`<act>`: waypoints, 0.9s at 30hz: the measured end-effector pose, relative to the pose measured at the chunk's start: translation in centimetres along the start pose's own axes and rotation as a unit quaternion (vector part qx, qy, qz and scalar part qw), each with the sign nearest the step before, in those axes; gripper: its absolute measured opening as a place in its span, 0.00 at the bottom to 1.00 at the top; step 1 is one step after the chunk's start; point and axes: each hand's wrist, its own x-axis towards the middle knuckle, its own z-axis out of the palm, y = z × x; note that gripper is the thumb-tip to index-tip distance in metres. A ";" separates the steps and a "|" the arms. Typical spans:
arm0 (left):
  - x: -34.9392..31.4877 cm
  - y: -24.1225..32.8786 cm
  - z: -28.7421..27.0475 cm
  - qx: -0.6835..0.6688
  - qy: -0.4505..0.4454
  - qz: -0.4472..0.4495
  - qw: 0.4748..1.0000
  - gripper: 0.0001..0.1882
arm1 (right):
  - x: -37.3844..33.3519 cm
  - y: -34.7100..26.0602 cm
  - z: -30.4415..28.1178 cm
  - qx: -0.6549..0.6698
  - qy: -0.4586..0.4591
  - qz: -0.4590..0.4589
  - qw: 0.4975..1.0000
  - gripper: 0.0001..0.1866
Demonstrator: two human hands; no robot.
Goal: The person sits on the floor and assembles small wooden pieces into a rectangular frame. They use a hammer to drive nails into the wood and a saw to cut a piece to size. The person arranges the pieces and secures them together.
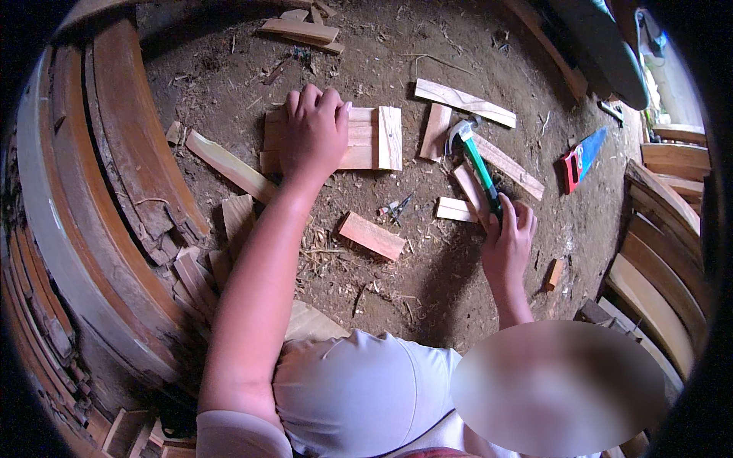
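Pale rectangular slatted wooden panel (363,136) lies on the brown dirt floor (450,282), left of the green-and-black-handled claw hammer (477,162). The left hand (314,137) grips the panel, fingers curled over its far edge; the right hand (509,233) is wrapped round the hammer's handle end. I'd press the panel flat, keeping those fingers well clear of the hammer's head.

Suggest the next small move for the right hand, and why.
Probably lift the claw hammer clear of the wood strips around it: the right hand is at the hammer's black grip, and the left hand rests on the slatted wooden panel.
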 end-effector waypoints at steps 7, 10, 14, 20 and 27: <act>0.0 -0.3 0.4 -0.001 0.006 0.010 1.000 0.11 | 2.1 -5.5 0.1 0.154 -0.047 -0.123 0.979 0.14; 0.0 -0.3 0.4 0.012 0.003 0.006 1.000 0.11 | 2.7 -6.9 1.0 0.158 -0.072 -0.155 0.973 0.12; -0.1 -0.4 0.5 0.015 0.002 -0.002 1.000 0.11 | 2.6 -6.7 2.4 0.165 -0.073 -0.171 0.969 0.14; -0.1 -0.4 0.4 0.002 0.010 0.002 1.000 0.11 | 2.8 -6.2 3.1 0.162 -0.067 -0.202 0.963 0.12; 0.0 0.1 0.1 -0.020 -0.015 -0.008 1.000 0.11 | 4.1 -5.6 2.8 0.255 -0.070 -0.146 0.953 0.08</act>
